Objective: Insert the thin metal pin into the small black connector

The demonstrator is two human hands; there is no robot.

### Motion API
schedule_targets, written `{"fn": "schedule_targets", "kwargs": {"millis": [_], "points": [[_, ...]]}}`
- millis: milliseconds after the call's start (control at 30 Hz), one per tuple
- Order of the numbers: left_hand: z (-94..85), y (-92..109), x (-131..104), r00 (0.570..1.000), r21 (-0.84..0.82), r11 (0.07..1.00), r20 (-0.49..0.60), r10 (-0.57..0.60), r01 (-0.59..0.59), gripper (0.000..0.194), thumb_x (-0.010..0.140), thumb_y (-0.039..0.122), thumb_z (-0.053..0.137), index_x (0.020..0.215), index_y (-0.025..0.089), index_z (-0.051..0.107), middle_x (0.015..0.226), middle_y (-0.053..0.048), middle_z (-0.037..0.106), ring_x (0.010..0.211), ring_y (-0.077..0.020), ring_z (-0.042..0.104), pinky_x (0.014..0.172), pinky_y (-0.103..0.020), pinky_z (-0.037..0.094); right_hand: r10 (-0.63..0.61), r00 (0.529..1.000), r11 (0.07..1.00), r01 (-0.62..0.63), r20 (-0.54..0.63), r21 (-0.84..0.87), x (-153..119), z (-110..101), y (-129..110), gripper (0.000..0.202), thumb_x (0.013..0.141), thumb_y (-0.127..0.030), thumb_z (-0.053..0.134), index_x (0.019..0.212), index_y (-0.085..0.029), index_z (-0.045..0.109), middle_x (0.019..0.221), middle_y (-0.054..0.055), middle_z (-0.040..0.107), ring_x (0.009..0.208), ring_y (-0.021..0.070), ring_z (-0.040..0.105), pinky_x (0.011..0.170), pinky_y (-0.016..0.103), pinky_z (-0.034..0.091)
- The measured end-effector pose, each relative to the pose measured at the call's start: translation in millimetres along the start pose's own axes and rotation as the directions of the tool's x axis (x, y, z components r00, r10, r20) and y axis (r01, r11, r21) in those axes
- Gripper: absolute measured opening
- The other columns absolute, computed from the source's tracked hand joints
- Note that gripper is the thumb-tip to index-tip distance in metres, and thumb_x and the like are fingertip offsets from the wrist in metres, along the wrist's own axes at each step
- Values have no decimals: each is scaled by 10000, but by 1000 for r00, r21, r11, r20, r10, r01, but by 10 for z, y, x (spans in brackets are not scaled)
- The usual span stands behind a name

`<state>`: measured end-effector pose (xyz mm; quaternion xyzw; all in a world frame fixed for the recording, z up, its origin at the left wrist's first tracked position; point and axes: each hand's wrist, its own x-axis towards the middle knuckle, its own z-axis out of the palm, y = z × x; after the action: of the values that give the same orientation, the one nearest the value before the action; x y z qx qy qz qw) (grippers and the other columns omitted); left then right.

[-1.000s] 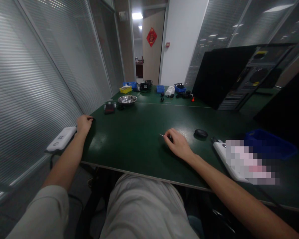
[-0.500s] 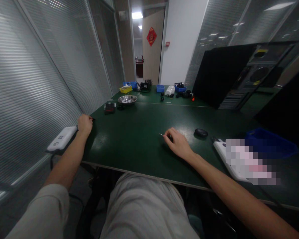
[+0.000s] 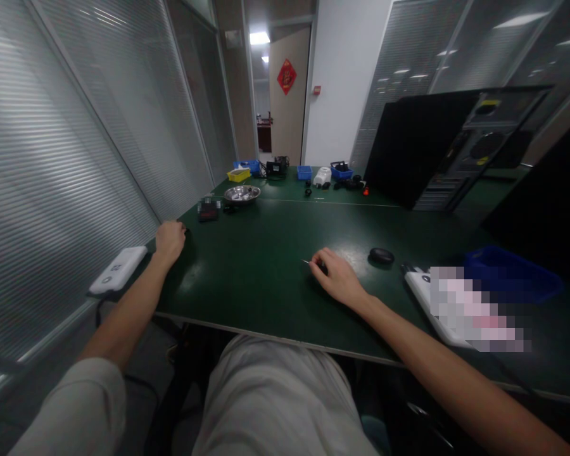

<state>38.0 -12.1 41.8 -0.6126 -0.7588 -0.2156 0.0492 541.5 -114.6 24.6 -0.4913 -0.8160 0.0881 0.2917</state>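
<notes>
Over the middle of the green table, my right hand is closed with thumb and fingers pinched together. A thin metal shaft sticks out to the left from its fingertips, with something dark inside the palm; its exact kind is hidden. My left hand is closed by the table's left edge. A small dark thing shows at its fingertips, too small to name. Right of my right hand lies a black oval object.
A white device sits at the left edge. Farther back are a metal dish, a yellow tray and a blue basket. On the right stand a computer case, a blue bin and a white, partly blurred object.
My left hand has moved a little to the right over the table, the small dark thing still at its fingertips. My right hand has barely moved. The view has shifted slightly.
</notes>
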Motion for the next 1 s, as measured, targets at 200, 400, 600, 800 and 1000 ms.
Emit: {"fn": "schedule_targets", "kwargs": {"millis": [200, 400, 600, 800, 1000], "points": [[24, 1135, -328, 878, -203, 858, -19, 478, -471, 256, 989, 324, 570, 1049, 169, 765, 1080, -113, 701, 1024, -264, 609, 939, -409, 459, 5, 1000, 1000, -5, -4, 8, 10, 18, 22, 164, 1021, -354, 496, 947, -235, 581, 957, 25, 617, 790, 176, 596, 726, 313, 431], [237, 2305, -1138, 508, -579, 418, 8, 861, -700, 189, 987, 321, 612, 1005, 195, 752, 1007, -65, 693, 983, -199, 619, 896, -333, 481, 17, 999, 1000, -17, -47, -16, 2, 53, 60, 159, 1009, -358, 507, 938, -236, 582, 942, 22, 627, 787, 175, 595, 702, 306, 406], [376, 2406, -1370, 516, -620, 389, -29, 856, -681, 143, 981, 290, 613, 1008, 189, 711, 1096, -75, 655, 1046, -197, 609, 946, -329, 479, 29, 999, 998, -31, -40, -49, -14, 50, 41, 158, 1001, -359, 516, 929, -237, 588, 941, 22, 632, 803, 178, 598, 690, 299, 383], [404, 2339, -1281, 574, -726, 443, 82, 815, -526, 190, 951, 294, 659, 1088, 167, 696, 1030, -56, 691, 893, -162, 631, 795, -275, 493, 25, 999, 994, -21, 37, -109, -16, 36, 22, 139, 974, -342, 550, 914, -235, 615, 937, 23, 638, 797, 174, 591, 667, 290, 354], [433, 2331, -1280, 568, -745, 420, 67, 820, -519, 246, 953, 300, 658, 1155, 183, 734, 1059, -69, 682, 888, -156, 626, 779, -267, 483, 32, 997, 984, -19, 72, -176, -27, 22, -24, 151, 972, -358, 559, 932, -233, 634, 948, 29, 640, 773, 168, 586, 647, 289, 328]]}}
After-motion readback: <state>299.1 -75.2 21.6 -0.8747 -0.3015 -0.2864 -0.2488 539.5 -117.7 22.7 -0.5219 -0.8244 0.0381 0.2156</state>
